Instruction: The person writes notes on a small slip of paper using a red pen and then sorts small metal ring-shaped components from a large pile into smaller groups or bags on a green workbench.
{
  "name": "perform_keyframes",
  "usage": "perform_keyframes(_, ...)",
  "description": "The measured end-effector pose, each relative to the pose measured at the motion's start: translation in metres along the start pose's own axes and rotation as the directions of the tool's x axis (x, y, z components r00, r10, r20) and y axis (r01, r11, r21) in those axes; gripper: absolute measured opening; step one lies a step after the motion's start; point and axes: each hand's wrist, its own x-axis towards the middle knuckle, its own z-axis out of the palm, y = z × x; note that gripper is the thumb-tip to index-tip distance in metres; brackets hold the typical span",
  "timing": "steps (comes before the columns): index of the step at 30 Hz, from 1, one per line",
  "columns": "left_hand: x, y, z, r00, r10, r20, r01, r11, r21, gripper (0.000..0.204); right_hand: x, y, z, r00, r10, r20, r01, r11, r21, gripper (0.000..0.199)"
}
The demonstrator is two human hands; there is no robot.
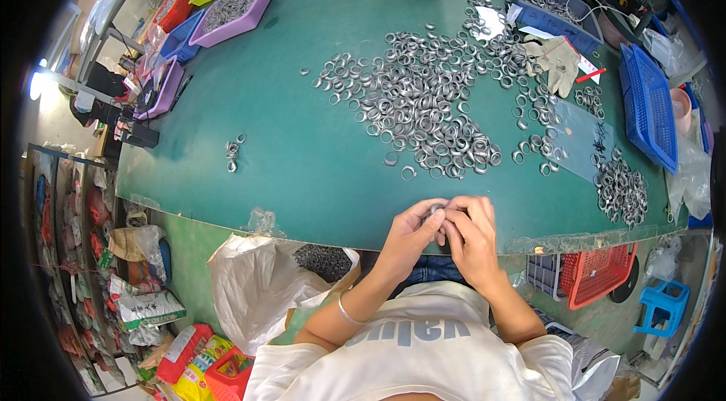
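Close together at the table's near edge, my left hand (414,229) and my right hand (470,233) meet around one metal ring (436,208). The left fingers and thumb pinch the grey ring, and the right fingertips press against it from the other side. Part of the ring is hidden by the fingers. Just beyond my hands spreads a big heap of similar metal rings (423,99) on the green table (302,167). A few rings (233,151) lie apart at the left, and a smaller pile of rings (622,188) sits at the right.
At the right stand a blue basket (649,110) and a blue crate (556,12), near a work glove (558,61) and a red pen (591,75). A pink tray (234,12) of rings is at the far left. Below the edge, an open white sack (253,287) holds dark pieces.
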Motion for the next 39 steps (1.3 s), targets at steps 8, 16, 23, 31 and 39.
perform_keyframes(8,0.001,0.002,-0.025,0.977,-0.074,0.198,0.151,0.899,-0.411,0.027,0.040,0.035,0.000,0.995,0.008,-0.098,-0.033,0.966,-0.257,0.012)
perform_keyframes(16,-0.003,0.005,0.000,0.994,-0.046,-0.095,0.019,0.963,-0.268,0.029,0.022,0.039,-0.004,0.897,0.437,0.066,-0.429,0.826,0.366,0.009)
perform_keyframes(23,-0.001,0.003,0.004,0.997,0.001,-0.075,-0.005,0.999,-0.052,0.019,-0.003,0.016,-0.006,0.814,0.442,0.377,-0.580,0.574,0.579,0.011)
perform_keyframes(31,-0.003,0.014,0.002,0.996,-0.089,-0.027,0.080,0.967,-0.240,0.016,0.062,0.045,-0.006,0.988,0.056,-0.142,-0.111,0.903,-0.416,0.015)
perform_keyframes(39,-0.003,0.005,-0.002,0.997,-0.081,-0.003,0.074,0.922,-0.381,0.020,0.068,0.059,0.007,0.993,0.026,-0.118,-0.076,0.893,-0.443,0.018)
